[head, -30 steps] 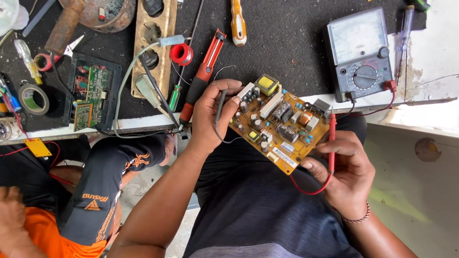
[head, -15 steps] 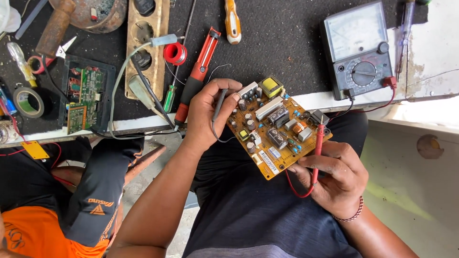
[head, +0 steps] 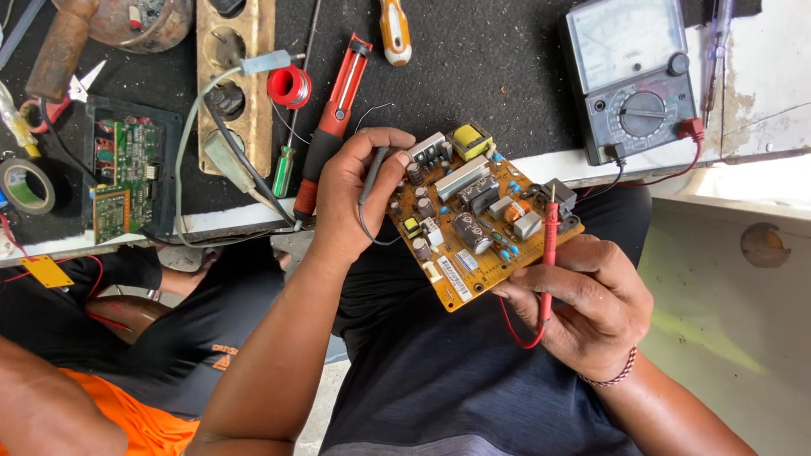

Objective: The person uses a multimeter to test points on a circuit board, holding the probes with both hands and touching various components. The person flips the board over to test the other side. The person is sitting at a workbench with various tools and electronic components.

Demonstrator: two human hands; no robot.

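While both probes stay put, yellow circuit board [head: 473,224] now tilted steeper

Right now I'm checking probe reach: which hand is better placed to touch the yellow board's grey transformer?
Right hand: its red probe tip sits beside the grey transformer; left hand is at the far edge.
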